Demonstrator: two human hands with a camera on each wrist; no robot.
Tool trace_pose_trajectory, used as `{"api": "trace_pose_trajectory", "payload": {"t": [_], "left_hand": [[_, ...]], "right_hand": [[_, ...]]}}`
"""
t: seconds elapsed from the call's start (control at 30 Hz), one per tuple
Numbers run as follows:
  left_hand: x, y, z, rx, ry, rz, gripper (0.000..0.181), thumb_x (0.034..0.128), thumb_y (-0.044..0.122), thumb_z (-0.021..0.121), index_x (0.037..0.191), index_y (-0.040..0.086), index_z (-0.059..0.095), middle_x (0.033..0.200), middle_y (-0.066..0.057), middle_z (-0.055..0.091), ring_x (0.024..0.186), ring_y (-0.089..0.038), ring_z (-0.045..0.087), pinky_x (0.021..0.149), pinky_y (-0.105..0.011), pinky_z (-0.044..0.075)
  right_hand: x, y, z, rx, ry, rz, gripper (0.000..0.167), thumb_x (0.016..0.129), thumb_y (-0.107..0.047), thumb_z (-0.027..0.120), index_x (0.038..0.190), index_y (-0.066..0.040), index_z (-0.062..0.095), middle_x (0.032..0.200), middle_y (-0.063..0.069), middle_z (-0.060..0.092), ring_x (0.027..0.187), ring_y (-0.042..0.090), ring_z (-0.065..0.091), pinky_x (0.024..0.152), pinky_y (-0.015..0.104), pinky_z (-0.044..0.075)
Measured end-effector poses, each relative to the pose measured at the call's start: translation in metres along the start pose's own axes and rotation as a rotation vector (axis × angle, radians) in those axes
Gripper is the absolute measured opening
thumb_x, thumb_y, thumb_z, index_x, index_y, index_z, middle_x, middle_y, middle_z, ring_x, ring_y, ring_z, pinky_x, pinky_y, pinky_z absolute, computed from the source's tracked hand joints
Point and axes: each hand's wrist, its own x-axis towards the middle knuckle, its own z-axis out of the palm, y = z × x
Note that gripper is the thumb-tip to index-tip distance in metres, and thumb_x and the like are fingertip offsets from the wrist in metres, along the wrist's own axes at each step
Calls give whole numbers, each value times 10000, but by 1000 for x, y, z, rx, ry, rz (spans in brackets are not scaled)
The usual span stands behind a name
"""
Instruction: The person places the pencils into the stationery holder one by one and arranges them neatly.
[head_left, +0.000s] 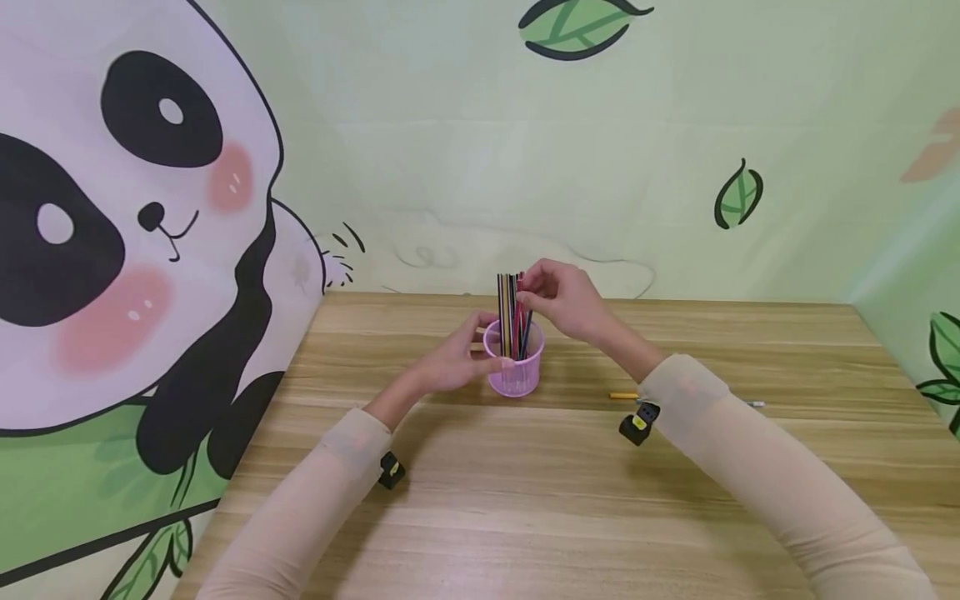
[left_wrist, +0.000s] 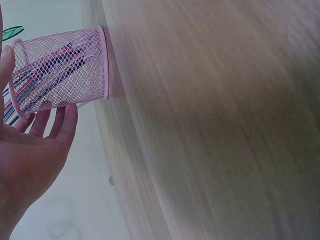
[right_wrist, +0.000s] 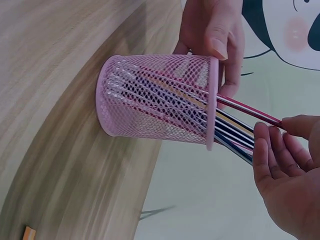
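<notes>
A pink mesh pencil cup (head_left: 516, 387) stands upright on the wooden table, with several thin pencils (head_left: 504, 312) leaning in it. My left hand (head_left: 452, 360) holds the cup from the left, thumb at the near side of the rim and fingers curved behind; the left wrist view shows those fingers against the mesh wall (left_wrist: 90, 75). Above the cup, my right hand (head_left: 573, 304) pinches a red pencil (right_wrist: 250, 110) near its upper end between thumb and forefinger. The lower part of that pencil is still inside the cup. The other right fingers curl close to the neighbouring pencils.
A yellow pencil (head_left: 621, 396) lies on the table to the right, partly hidden under my right forearm. A pale tip (head_left: 756, 404) shows beyond the sleeve. Behind the table's back edge rises a green wall (head_left: 465, 167) with a panda picture.
</notes>
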Motion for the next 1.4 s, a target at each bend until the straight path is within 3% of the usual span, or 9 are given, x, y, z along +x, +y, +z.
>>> {"api": "trace_pose_trajectory", "payload": {"t": [0.2, 0.4, 0.6, 0.87, 1.1, 1.4], "left_hand": [[1, -1, 1, 11, 3, -6, 696, 970, 161, 789, 1516, 102, 362, 1523, -114, 447, 1394, -325, 506, 1142, -387, 509], [1, -1, 0, 26, 4, -23, 692, 972, 174, 786, 1514, 108, 359, 1528, -111, 456, 1413, -313, 498, 1160, -393, 492], [1, -2, -2, 50, 8, -20, 709, 965, 187, 795, 1517, 92, 360, 1518, -129, 472, 1411, -326, 505, 1163, -410, 490], [1, -3, -3, 55, 4, -16, 695, 973, 185, 786, 1508, 79, 355, 1518, -128, 470, 1416, -320, 499, 1161, -397, 491], [3, -6, -2, 44, -21, -5, 712, 964, 219, 793, 1502, 91, 344, 1504, -148, 461, 1426, -337, 472, 1164, -414, 489], [3, -7, -3, 21, -2, -31, 729, 940, 282, 816, 1489, 117, 366, 1482, -121, 496, 1399, -316, 492, 1162, -438, 487]], "right_hand": [[-5, 6, -2, -54, -34, 3, 123, 1008, -72, 720, 1091, -6, 658, 1008, 118, 703, 905, 257, 679, 818, 319, 602], [-15, 12, -18, -107, -86, -39, 84, 994, -64, 727, 1050, -8, 699, 963, 112, 715, 876, 244, 666, 755, 270, 579], [-31, 29, -39, -182, -198, -48, 49, 995, -70, 729, 1023, -31, 723, 912, 68, 715, 835, 211, 657, 747, 264, 590], [-63, 59, -60, -274, -358, -23, 44, 988, -59, 740, 983, -18, 723, 882, 17, 707, 839, 184, 649, 796, 385, 617], [-95, 92, -69, -328, -385, -27, 42, 961, -25, 759, 942, -26, 722, 846, -20, 686, 798, 143, 630, 700, 285, 582], [-110, 111, -67, -362, -413, 2, 98, 927, -20, 792, 938, -56, 701, 863, -20, 663, 799, 113, 603, 692, 263, 556]]}}
